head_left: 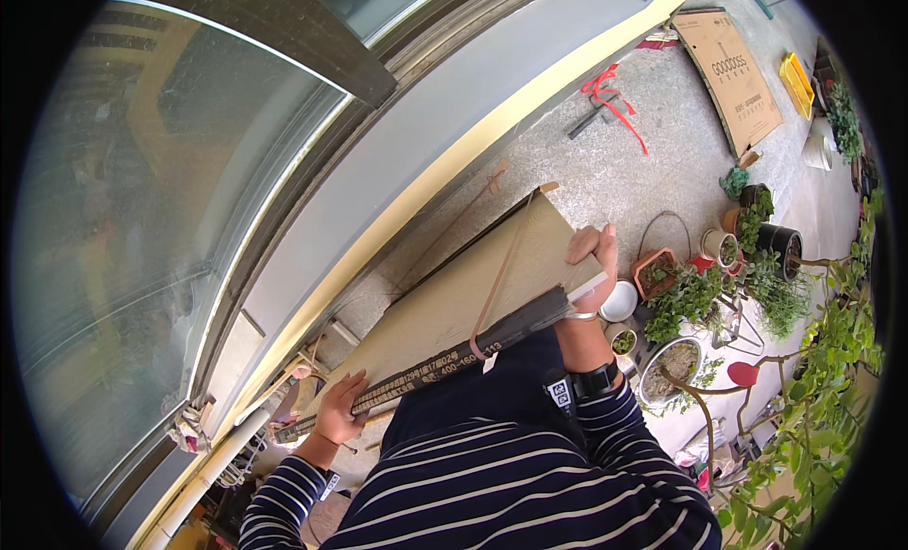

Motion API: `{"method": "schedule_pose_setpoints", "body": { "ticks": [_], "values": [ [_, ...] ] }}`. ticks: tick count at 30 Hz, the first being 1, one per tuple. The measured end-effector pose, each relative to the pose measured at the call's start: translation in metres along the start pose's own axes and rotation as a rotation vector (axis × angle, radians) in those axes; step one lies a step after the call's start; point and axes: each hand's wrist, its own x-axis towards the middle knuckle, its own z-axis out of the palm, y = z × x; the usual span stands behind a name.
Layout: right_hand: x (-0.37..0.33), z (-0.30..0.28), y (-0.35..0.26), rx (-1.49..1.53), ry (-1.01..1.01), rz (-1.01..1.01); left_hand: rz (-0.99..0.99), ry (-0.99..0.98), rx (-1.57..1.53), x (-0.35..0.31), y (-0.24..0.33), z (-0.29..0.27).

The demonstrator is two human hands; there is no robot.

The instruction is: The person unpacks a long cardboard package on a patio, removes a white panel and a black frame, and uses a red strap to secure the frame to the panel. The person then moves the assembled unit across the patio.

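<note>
A long, flat brown cardboard package (445, 309) lies slantwise in front of my body, its near edge black with pale printing. A thin pinkish strap (503, 280) runs around it. My left hand (341, 408) is closed on the package's lower left end, fingers on top of the edge. At the opposite end my right hand (594, 266) grips the right corner, with the thumb and fingers around it. The undersides of both grips are hidden by the cardboard.
A large window (227, 200) and a yellow-edged ledge (445, 172) run along the left. On the concrete floor lie red ribbon (615, 101) and a cardboard sheet (733, 77). A yellow tray (797, 85), leafy potted plants (681, 304) and a white bowl (619, 301) stand to the right.
</note>
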Motion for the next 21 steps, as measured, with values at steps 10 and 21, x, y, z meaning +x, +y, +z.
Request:
{"method": "schedule_pose_setpoints", "body": {
  "ticks": [10, 21],
  "values": [
    [-0.081, 0.068, -0.018, -0.252, -0.091, 0.034, -0.032, 0.136, 0.075, -0.073, -0.034, -0.003],
    [-0.121, 0.092, -0.032, -0.607, -0.569, -0.333, -0.061, 0.183, 0.157, -0.12, -0.084, -0.025]
  ]
}}
